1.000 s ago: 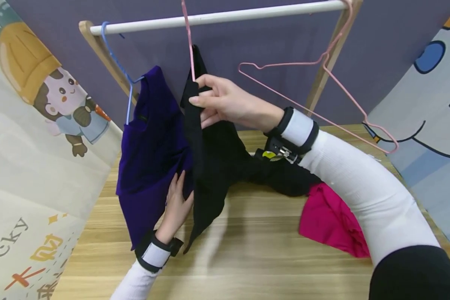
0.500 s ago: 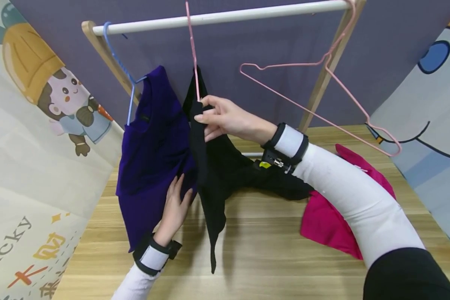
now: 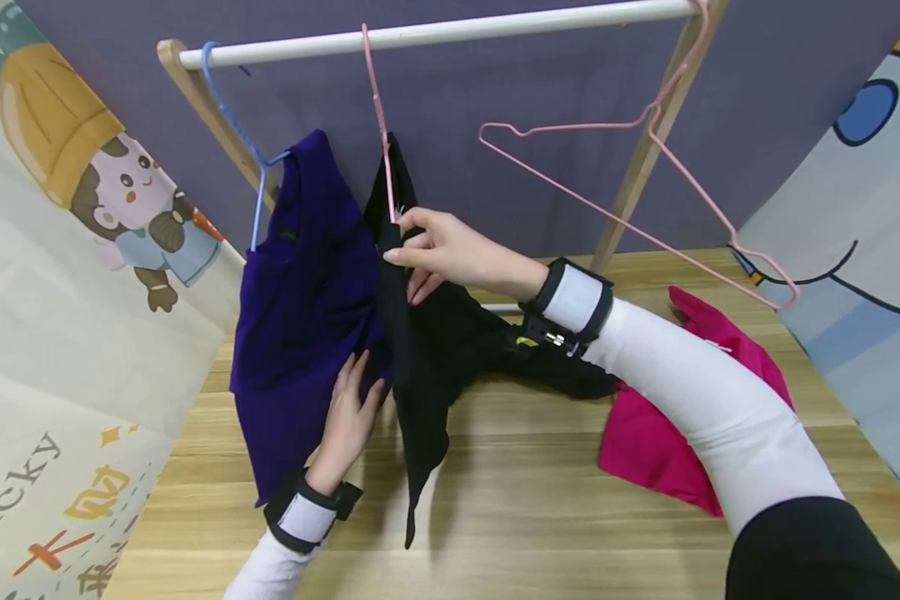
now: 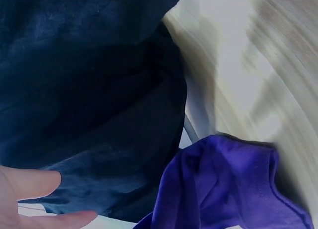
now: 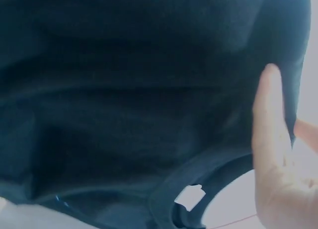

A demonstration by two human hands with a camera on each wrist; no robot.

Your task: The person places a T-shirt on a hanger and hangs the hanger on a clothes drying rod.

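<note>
My right hand (image 3: 465,254) pinches the shoulder edge of a black shirt (image 3: 423,358) at the lower end of a pink hanger (image 3: 378,117). That hanger's hook is at the white rail (image 3: 450,32), and the shirt droops to a point below. In the right wrist view a white label (image 5: 190,196) shows inside its neckline. To the left, a purple top (image 3: 300,317) hangs on a blue hanger (image 3: 232,117). My left hand (image 3: 348,425), fingers extended, rests against the lower part of the purple top, beside the black shirt.
A second pink hanger (image 3: 570,127) hangs bare at the rail's right end, by the wooden post (image 3: 633,183). On the wooden table (image 3: 525,517) lies a crumpled magenta garment (image 3: 652,450), partly under my right sleeve. Printed panels stand on both sides.
My right hand has come down with the black shirt and its pink hanger; the hook, earlier above the frame, is now at the rail. My left hand stays almost in place.
</note>
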